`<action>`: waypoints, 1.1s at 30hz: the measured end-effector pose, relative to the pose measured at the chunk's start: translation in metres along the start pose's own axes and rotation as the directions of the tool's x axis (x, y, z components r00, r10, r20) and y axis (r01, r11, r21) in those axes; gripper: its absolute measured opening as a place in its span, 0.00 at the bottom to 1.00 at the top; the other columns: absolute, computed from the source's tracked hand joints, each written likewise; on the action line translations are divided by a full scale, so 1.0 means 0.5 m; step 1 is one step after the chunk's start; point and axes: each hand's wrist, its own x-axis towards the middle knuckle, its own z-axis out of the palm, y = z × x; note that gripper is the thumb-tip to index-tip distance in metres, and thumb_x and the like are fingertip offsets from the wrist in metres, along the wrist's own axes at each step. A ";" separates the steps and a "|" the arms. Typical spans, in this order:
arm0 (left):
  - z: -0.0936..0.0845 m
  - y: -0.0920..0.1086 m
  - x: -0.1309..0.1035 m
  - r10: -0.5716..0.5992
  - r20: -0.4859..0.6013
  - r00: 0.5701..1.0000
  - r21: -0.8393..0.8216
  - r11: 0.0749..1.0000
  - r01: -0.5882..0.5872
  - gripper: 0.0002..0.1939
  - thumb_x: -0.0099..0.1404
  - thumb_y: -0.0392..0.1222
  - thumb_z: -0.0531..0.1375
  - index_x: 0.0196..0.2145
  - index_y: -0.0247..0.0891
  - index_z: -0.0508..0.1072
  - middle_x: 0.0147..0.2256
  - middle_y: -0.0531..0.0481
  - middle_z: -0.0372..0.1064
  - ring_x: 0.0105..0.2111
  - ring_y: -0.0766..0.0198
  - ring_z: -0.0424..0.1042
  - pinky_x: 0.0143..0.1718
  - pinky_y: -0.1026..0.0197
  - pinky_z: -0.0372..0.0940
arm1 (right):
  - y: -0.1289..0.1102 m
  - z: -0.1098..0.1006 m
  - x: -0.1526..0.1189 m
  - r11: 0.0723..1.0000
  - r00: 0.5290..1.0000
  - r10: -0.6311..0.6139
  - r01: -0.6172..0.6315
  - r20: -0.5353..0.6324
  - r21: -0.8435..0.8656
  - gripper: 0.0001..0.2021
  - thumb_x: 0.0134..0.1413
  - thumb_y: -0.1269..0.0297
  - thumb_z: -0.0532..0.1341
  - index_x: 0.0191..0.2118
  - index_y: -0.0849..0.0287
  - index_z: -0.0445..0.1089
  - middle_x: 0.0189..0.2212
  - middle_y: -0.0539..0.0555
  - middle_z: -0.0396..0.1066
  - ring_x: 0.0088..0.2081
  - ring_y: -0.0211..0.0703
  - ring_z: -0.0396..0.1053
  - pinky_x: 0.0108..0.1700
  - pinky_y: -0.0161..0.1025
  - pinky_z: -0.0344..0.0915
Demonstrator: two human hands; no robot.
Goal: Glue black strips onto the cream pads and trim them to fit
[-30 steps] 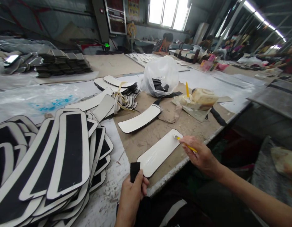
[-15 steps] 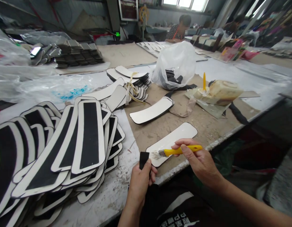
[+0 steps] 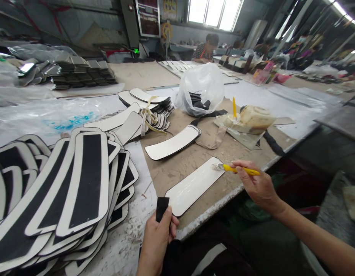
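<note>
and we're on: the white panel (image 3: 193,188) lies flat on the brown sheet (image 3: 168,170), left of our right hand (image 3: 258,186), its long axis slanting from our left hand (image 3: 160,232) up to the far right end. there the right grip, closed round the brush (image 3: 243,170), is nearer; our left grip pinches a black strip (image 3: 162,209) by the near end.

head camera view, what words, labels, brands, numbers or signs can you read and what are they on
No text is readable.
Blue print on clear plastic sheeting: too blurred.
Green lit sign at the back: too small.
Wall poster: too blurred.
Pale marks at the plastic bag: too small.
</note>
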 end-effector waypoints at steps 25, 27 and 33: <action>0.010 0.013 -0.011 0.099 -0.129 0.987 0.056 0.994 -0.093 0.23 0.55 0.59 0.58 0.19 0.35 0.65 0.10 0.58 0.53 0.14 0.73 0.50 0.18 0.67 0.44 | -0.028 -0.011 -0.011 0.929 0.937 -0.316 0.274 0.146 0.250 0.12 0.57 0.73 0.54 0.47 0.56 0.65 0.38 0.57 0.71 0.44 0.47 0.69 0.46 0.45 0.67; 0.005 0.023 -0.021 0.134 -0.254 0.958 0.036 0.991 -0.129 0.21 0.55 0.57 0.60 0.20 0.36 0.64 0.11 0.59 0.53 0.15 0.73 0.49 0.18 0.67 0.45 | -0.059 -0.023 -0.012 0.928 0.952 -0.276 0.227 0.135 0.294 0.10 0.59 0.70 0.53 0.45 0.55 0.66 0.37 0.56 0.71 0.44 0.47 0.69 0.49 0.47 0.65; 0.017 0.071 -0.105 0.093 -0.124 0.988 -0.243 0.962 -0.121 0.13 0.59 0.49 0.56 0.31 0.35 0.70 0.17 0.56 0.62 0.15 0.73 0.51 0.18 0.67 0.46 | -0.123 -0.043 0.006 0.919 0.965 -0.058 -0.049 0.257 0.392 0.09 0.62 0.60 0.50 0.37 0.53 0.67 0.24 0.51 0.66 0.26 0.41 0.67 0.29 0.38 0.66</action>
